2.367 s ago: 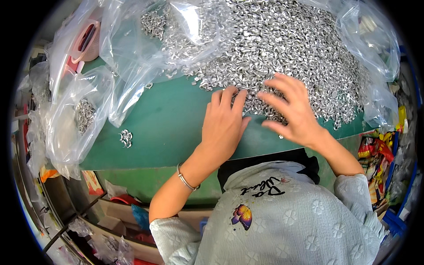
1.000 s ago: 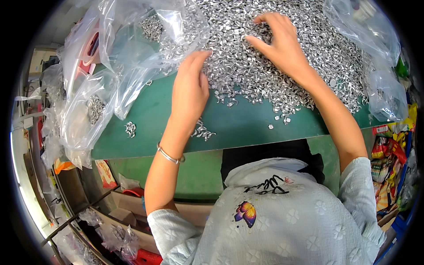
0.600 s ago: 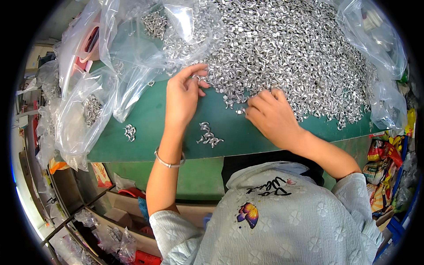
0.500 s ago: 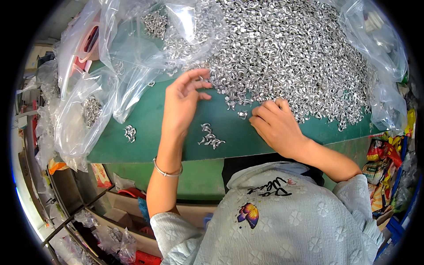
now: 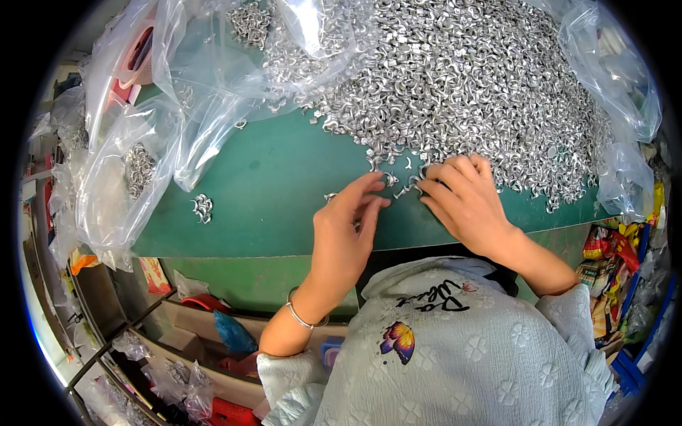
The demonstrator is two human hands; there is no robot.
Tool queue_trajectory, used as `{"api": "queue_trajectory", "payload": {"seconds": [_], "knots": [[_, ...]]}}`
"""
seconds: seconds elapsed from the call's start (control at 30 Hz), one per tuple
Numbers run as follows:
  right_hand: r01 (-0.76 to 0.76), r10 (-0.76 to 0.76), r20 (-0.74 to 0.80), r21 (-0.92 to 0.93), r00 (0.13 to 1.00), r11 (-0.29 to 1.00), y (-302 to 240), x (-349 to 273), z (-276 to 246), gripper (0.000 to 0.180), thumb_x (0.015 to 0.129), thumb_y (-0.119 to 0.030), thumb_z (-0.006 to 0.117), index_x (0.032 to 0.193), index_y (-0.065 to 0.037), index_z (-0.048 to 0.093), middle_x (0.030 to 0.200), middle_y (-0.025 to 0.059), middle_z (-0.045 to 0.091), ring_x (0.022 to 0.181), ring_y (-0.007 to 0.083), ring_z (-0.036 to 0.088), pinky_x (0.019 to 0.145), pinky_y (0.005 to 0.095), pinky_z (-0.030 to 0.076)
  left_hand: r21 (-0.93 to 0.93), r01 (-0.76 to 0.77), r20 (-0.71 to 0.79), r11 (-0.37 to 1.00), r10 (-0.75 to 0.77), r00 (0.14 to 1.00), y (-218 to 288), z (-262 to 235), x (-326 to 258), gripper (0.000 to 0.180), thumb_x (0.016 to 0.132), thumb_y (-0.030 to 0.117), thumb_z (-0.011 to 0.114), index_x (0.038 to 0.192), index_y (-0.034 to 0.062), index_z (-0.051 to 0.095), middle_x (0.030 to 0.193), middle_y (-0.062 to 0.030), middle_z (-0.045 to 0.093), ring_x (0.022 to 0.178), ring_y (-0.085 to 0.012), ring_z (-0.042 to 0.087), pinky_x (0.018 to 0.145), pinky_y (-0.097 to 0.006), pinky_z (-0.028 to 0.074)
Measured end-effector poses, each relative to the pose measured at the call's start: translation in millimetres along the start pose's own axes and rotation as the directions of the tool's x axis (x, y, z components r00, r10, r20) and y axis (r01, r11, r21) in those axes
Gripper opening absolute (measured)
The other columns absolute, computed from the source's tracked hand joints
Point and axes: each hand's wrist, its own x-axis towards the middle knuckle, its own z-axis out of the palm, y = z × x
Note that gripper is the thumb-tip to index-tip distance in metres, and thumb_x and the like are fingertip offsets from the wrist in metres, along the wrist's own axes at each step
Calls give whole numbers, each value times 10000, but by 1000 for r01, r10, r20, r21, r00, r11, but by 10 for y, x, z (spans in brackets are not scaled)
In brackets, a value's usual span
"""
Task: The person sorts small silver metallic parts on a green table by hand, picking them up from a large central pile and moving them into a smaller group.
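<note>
**Both hands meet at the near edge of the metal heap**

Since half a second ago, my left hand has dropped from the heap's edge toward the table's front, and my right has slid left to meet it; a moment earlier they worked well apart.

Far to my left, clear plastic bags (image 5: 142, 163) slump over the edge of the green table (image 5: 277, 192), one of them holding a dark bunch of metal pieces. Just right of the bags a small separate cluster of pieces (image 5: 202, 207) lies alone on the bare green surface.

Next comes my left hand (image 5: 341, 227), a thin bracelet (image 5: 300, 317) on its wrist. Its fingers are stretched forward and loosely spread, the fingertips (image 5: 376, 181) reaching toward a few loose silver pieces (image 5: 395, 184) at the near fringe of the heap. Whether the fingertips pinch anything I cannot tell, and no piece shows in the palm.

Just beside it, my right hand (image 5: 465, 202) lies palm down with fingers curled, the tips touching those same loose pieces. I cannot tell whether it grasps any.

Beyond both hands, the large heap of small silver metal pieces (image 5: 469, 78) covers the far and right part of the table, with more clear plastic (image 5: 621, 85) bunched along its right side.
</note>
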Motion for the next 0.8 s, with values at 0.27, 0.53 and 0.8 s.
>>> {"api": "queue_trajectory", "payload": {"seconds": [0.27, 0.53, 0.8], "knots": [[-13, 12, 11, 54, 1000, 998, -5, 10, -11, 239, 769, -128, 712, 988, -65, 638, 1012, 38, 572, 956, 223, 511, 838, 373, 367, 633, -224, 39, 741, 259, 965, -31, 15, -73, 428, 722, 68, 784, 1119, 54, 624, 1056, -105, 583, 957, -276, 543, 832, -395, 419], [-36, 42, -31, 157, 999, 987, -102, 86, -15, 373, 767, -114, 719, 1114, -41, 601, 1065, 76, 557, 960, 242, 514, 823, 374, 378, 666, -200, -55, 718, 315, 948, -314, -126, -294, 519, 689, 134, 823, 1155, 60, 607, 1189, -131, 513, 1099, -319, 481, 921, -404, 365], [-80, 75, 38, 148, 996, 986, -114, 135, -35, 363, 777, -115, 721, 1109, -33, 598, 1065, 75, 551, 951, 253, 511, 783, 373, 386, 655, -210, -71, 726, 335, 939, -331, -269, -163, 635, 707, 235, 823, 1260, 63, 561, 1193, -134, 481, 1070, -298, 470, 912, -410, 359]]}}
